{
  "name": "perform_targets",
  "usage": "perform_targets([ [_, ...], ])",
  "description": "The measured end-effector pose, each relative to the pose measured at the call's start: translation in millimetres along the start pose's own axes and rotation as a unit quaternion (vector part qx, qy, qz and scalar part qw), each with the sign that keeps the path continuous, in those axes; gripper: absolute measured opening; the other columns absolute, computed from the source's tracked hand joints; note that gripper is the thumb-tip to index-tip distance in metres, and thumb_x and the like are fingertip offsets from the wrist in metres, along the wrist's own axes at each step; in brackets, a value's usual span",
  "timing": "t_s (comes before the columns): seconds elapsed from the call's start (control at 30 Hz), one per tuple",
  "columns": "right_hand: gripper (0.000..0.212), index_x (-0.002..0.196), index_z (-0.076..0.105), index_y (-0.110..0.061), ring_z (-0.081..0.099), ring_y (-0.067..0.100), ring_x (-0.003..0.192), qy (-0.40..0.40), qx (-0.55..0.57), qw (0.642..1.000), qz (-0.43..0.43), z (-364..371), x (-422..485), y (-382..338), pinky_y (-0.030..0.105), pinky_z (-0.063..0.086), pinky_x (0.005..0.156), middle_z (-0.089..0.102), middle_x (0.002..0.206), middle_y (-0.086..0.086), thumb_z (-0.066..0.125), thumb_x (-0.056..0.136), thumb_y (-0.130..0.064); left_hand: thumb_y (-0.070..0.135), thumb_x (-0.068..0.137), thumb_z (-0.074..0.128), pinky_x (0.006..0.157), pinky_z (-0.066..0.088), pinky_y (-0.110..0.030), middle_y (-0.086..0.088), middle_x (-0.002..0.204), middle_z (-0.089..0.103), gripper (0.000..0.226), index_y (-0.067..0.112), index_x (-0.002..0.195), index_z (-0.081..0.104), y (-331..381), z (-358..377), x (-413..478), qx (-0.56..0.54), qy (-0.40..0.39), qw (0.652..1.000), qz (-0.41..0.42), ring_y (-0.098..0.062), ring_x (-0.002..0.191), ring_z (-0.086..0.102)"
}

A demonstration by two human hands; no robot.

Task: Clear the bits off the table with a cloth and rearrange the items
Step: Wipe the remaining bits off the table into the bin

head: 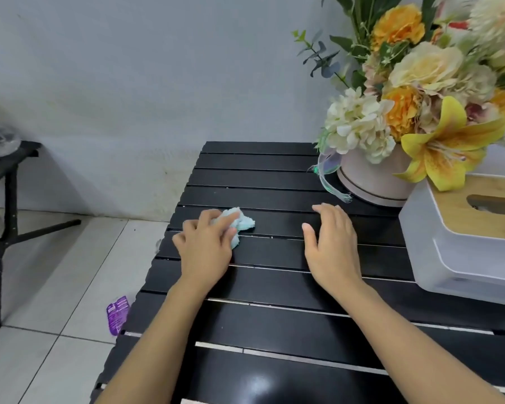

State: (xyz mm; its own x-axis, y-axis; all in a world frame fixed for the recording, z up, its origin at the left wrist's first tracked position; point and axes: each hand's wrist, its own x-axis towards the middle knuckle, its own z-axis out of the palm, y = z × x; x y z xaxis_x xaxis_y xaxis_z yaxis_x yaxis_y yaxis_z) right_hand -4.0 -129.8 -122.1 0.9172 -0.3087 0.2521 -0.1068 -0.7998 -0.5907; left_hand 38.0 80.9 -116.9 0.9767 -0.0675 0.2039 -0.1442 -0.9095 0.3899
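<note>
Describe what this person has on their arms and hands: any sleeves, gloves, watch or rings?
Nothing is worn that this view shows. The left forearm and right forearm are bare down to the frame edge, with no sleeve hem in sight. The left hand and right hand have no gloves, neither wrist carries a watch or band, and no ring shows on the visible fingers.

Left hand point(206, 252) presses a crumpled light-blue cloth point(239, 224) onto the black slatted table point(274, 325) — fingers point(226, 221) curled over it. Right hand point(331, 243) lies flat on the slats just beside it, palm down, holding nothing. Far right corner: a round pale flower box point(370, 182) full of yellow, orange and cream blooms, with a white tissue box point(455, 252) with a wooden lid just beside it. Small white specks sit in the slat gaps. Purple wrapper point(117, 314) on the tiled floor, left of the table.
</note>
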Motion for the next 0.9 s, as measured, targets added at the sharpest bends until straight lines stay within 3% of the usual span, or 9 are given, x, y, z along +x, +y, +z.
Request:
perform_targets([
  [0.07,0.039,0.132,0.048,-0.010,0.033,0.030,0.138,-0.028,-0.015,0.999,-0.019,13.5,24.1,-12.3,0.050,0.026,0.114,0.048,0.139,0.009,0.051,0.096,-0.024,0.037,0.096,0.046,0.090,0.014,-0.029,0.023,0.127,0.050,0.030,0.055,0.118,0.057,-8.5,-3.2,-7.6,-0.013,-0.026,0.994,0.104,-0.015,0.109,0.041],
  [0.13,0.041,0.137,0.044,-0.011,0.028,0.028,0.141,-0.051,-0.045,0.997,-0.019,23.2,42.9,-17.4,0.050,0.019,0.117,0.043,0.145,0.008,0.046,0.099,-0.026,0.037,0.095,0.047,0.093,0.012,-0.028,0.029,0.124,0.050,0.031,0.058,0.114,0.056,-35.0,-13.9,-5.8,-0.011,-0.033,0.989,0.144,-0.011,0.110,0.042],
  [0.3,0.041,0.141,0.039,-0.015,0.019,0.026,0.146,-0.067,-0.144,0.987,-0.011,38.2,45.7,-14.8,0.048,0.007,0.120,0.034,0.153,0.005,0.031,0.103,-0.028,0.019,0.093,0.056,0.100,0.015,-0.032,0.024,0.125,0.046,0.044,0.061,0.102,0.058,-55.6,-26.9,6.0,-0.061,-0.016,0.998,0.007,-0.014,0.119,0.038],
  [0.43,0.041,0.140,0.040,-0.016,0.020,0.025,0.145,-0.063,-0.149,0.987,-0.008,39.8,46.5,-16.5,0.047,0.008,0.120,0.035,0.152,0.005,0.032,0.102,-0.029,0.042,0.086,0.043,0.112,0.013,-0.050,0.018,0.132,0.045,0.033,0.055,0.111,0.061,-1.9,-7.0,-9.2,-0.065,-0.057,0.994,0.060,-0.014,0.126,0.033],
  [0.5,0.040,0.140,0.042,-0.016,0.022,0.024,0.145,-0.060,-0.146,0.987,-0.008,38.4,45.5,-15.8,0.047,0.009,0.120,0.036,0.152,0.005,0.033,0.102,-0.029,0.059,0.085,0.039,0.114,0.009,-0.052,0.018,0.134,0.041,0.038,0.054,0.118,0.057,12.7,-1.5,-16.0,-0.052,-0.069,0.992,0.096,-0.011,0.128,0.030],
  [0.57,0.040,0.139,0.042,-0.016,0.022,0.024,0.145,-0.059,-0.142,0.988,-0.010,36.7,44.4,-14.7,0.046,0.009,0.120,0.036,0.152,0.004,0.033,0.102,-0.029,0.068,0.083,0.041,0.112,0.017,-0.053,0.017,0.131,0.044,0.039,0.054,0.115,0.058,4.5,-1.0,-13.5,-0.038,-0.052,0.992,0.108,-0.012,0.126,0.035],
  [0.63,0.040,0.139,0.043,-0.017,0.022,0.023,0.145,-0.060,-0.141,0.988,-0.010,36.3,44.1,-14.5,0.045,0.009,0.120,0.037,0.152,0.003,0.033,0.102,-0.029,0.065,0.080,0.049,0.106,0.027,-0.050,0.019,0.124,0.049,0.032,0.051,0.105,0.064,-14.4,-6.2,-7.5,-0.052,-0.018,0.996,0.067,-0.013,0.121,0.042],
  [0.77,0.039,0.138,0.044,-0.016,0.023,0.024,0.144,-0.054,-0.144,0.988,-0.010,36.6,44.9,-15.9,0.046,0.009,0.120,0.038,0.151,0.004,0.034,0.102,-0.029,0.048,0.081,0.066,0.105,0.024,-0.049,0.025,0.117,0.049,0.013,0.043,0.093,0.062,-29.2,-16.0,9.3,-0.075,0.000,0.994,-0.075,-0.013,0.121,0.040],
  [0.9,0.039,0.137,0.045,-0.016,0.024,0.024,0.144,-0.052,-0.149,0.987,-0.011,37.3,45.9,-16.3,0.046,0.010,0.120,0.039,0.150,0.004,0.035,0.101,-0.029,0.062,0.075,0.065,0.109,0.017,-0.049,0.027,0.116,0.050,0.027,0.041,0.090,0.059,-25.5,-16.7,13.7,-0.098,-0.027,0.989,-0.103,-0.008,0.122,0.034],
])
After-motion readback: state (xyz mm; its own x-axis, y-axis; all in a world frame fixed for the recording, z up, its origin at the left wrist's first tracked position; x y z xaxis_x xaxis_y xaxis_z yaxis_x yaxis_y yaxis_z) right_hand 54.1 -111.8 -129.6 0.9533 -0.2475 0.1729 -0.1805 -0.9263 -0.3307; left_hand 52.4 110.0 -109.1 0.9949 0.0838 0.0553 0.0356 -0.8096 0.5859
